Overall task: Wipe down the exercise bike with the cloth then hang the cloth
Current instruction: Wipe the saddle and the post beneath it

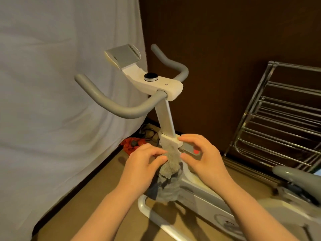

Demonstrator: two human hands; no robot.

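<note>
Both hands bunch the grey cloth [171,164] low on the exercise bike [166,119] stem, left hand [147,162] pinching it, right hand [201,153] loosely spread beside it, so wiping seems unfinished and the drying rack [278,119] waits.

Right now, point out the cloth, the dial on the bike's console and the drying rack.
cloth [171,171]: head view, on the grey bunched fabric between the hands.
dial [151,76]: head view, on its round black top face.
drying rack [278,119]: head view, on a horizontal metal rail.
</note>
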